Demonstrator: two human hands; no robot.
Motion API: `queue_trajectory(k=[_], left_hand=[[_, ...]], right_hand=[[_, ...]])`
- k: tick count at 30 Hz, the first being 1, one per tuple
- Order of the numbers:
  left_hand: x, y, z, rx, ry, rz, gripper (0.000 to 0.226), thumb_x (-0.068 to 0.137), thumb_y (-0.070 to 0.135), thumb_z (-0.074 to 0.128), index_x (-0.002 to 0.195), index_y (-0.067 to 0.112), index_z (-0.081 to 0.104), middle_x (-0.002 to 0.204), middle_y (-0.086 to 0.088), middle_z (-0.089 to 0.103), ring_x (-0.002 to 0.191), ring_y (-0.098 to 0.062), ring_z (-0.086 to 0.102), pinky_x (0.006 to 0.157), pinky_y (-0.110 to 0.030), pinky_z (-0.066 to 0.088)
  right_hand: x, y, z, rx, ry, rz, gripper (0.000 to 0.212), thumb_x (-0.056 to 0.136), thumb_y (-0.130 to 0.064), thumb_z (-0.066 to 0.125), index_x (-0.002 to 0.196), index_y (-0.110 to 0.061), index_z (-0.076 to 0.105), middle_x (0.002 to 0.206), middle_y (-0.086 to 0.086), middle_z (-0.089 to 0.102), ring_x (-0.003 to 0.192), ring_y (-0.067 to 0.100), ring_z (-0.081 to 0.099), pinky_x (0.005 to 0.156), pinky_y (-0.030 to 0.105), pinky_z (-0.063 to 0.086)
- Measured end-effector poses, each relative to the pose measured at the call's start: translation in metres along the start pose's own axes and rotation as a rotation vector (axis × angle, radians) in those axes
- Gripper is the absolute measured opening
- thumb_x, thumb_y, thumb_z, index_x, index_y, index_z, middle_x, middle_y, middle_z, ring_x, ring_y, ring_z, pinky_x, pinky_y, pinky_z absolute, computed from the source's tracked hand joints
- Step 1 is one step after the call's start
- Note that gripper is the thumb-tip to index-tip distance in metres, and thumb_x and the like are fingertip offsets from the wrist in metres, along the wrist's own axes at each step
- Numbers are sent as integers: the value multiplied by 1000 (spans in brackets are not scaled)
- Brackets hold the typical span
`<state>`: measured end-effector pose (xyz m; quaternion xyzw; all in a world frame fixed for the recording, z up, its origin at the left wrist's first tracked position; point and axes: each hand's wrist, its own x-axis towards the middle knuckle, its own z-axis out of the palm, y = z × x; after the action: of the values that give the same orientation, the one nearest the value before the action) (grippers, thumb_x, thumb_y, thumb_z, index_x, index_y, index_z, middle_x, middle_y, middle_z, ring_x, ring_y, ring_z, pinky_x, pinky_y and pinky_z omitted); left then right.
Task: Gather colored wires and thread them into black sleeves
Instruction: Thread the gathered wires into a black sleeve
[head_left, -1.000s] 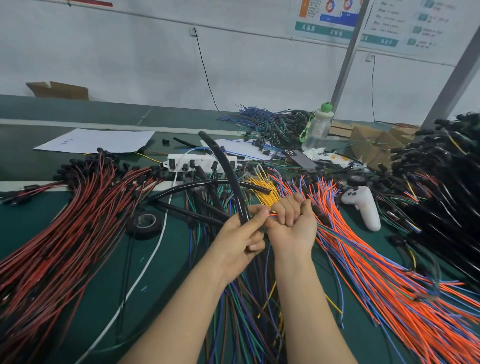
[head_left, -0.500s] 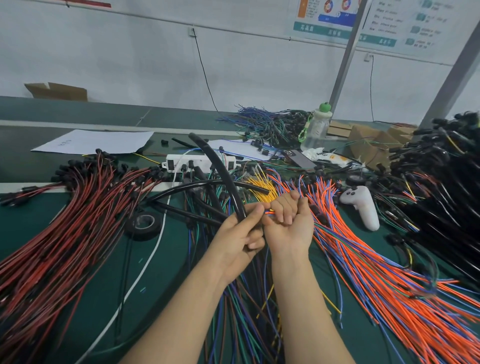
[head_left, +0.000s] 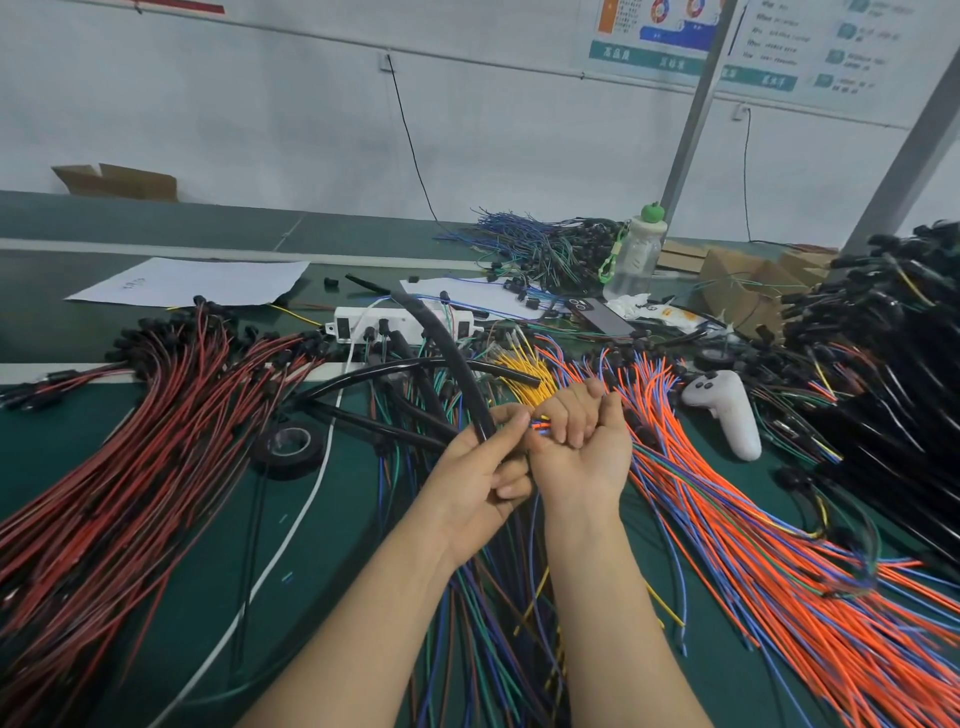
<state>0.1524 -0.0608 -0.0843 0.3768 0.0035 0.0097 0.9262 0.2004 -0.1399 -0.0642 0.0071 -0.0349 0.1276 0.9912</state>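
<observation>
The left hand (head_left: 480, 470) is closed around a black sleeve (head_left: 451, 358), thumb and forefinger pinching its near end; from the grip the sleeve arcs away toward 11 o'clock, rising over the white power strip (head_left: 400, 323). The right hand (head_left: 579, 444) sits just beside the left, at its 3 o'clock, palm up with fingers curled narrow over a small bunch of colored wires (head_left: 540, 427). The orange and blue tips of that bunch show in the gap between the two hands, right at the sleeve's near end; whether they have entered the sleeve cannot be told.

Beyond the knuckles, at 12 o'clock, lies a fan of yellow wires (head_left: 524, 371). From 1 o'clock sweeping down to 5 o'clock of the right hand spreads a thick sheaf of orange and blue wires (head_left: 737, 530) on the green surface (head_left: 208, 545). A white controller (head_left: 727, 410) rests at 3 o'clock, past the sheaf's far edge. More loose black sleeves (head_left: 384, 423) lie crossed at 9 o'clock of the left hand, and a roll of black tape (head_left: 289, 448) lies flat farther out the same way. A broad bundle of red wires (head_left: 130, 467) fills the surface from 9 to 7 o'clock. Under both forearms run mixed green, blue and brown wires (head_left: 478, 623). Far off at 1 o'clock stands a clear bottle (head_left: 636, 249) with a green cap.
</observation>
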Motion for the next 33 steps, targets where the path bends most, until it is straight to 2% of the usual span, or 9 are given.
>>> queue_trajectory(k=[3,6,10,13,15,20,24,27,33], left_hand=[[1,0,-1,104,9,28,2,87,13,56,87,13,55,60,0,48,34,0,26,34,-12,23],[0,0,-1,41,-37,18,10,80,21,60,86,14,57,63,1,50,35,0,26,35,-12,24],[-1,-1,-2,81,-86,34,17,75,20,64,89,13,57,69,-1,41,37,0,27,36,-12,27],[1,-2,-1,143,-38,101,14,78,19,63,87,11,55,66,-3,43,36,0,27,35,-12,26],[3,-4,0,233,47,198,8,87,13,59,81,10,54,60,-5,48,34,-1,26,35,-13,24],[5,-10,1,498,178,373,16,91,10,58,75,11,57,55,3,60,36,-1,35,39,-13,28],[3,-11,-2,802,183,476,12,85,12,66,77,21,64,66,15,64,61,5,57,58,-10,43],[3,-9,-5,912,165,491,15,83,10,68,78,24,65,77,12,66,75,3,60,73,-13,46],[2,-8,-4,998,172,502,8,84,10,67,79,15,63,70,14,60,64,8,54,64,-6,38]], right_hand=[[-1,0,1,-9,19,-11,51,103,-33,33,61,-10,49,38,-4,25,26,8,24,28,19,22],[-2,-2,1,35,20,-11,48,103,-32,33,62,-11,47,38,-4,23,27,8,23,29,18,20],[-3,-3,1,49,29,-14,47,103,-32,34,63,-11,46,38,-4,23,27,9,22,30,18,19],[-3,0,2,33,28,-24,49,103,-34,34,62,-10,47,38,-4,23,27,8,23,29,18,20],[-4,1,3,-16,42,-34,49,103,-35,34,62,-11,47,38,-4,24,26,8,24,28,18,22],[-1,1,3,-121,72,-119,48,103,-38,30,64,-13,42,37,-5,24,27,9,23,28,18,23],[3,-7,-1,-54,98,-175,46,104,-35,29,65,-13,41,39,-5,22,29,8,20,31,18,20],[4,-8,-3,-28,103,-187,48,104,-36,29,64,-11,42,39,-5,23,28,9,21,30,18,21],[6,-6,-4,-81,110,-206,49,104,-37,27,65,-11,42,38,-5,24,28,8,21,31,18,21]])
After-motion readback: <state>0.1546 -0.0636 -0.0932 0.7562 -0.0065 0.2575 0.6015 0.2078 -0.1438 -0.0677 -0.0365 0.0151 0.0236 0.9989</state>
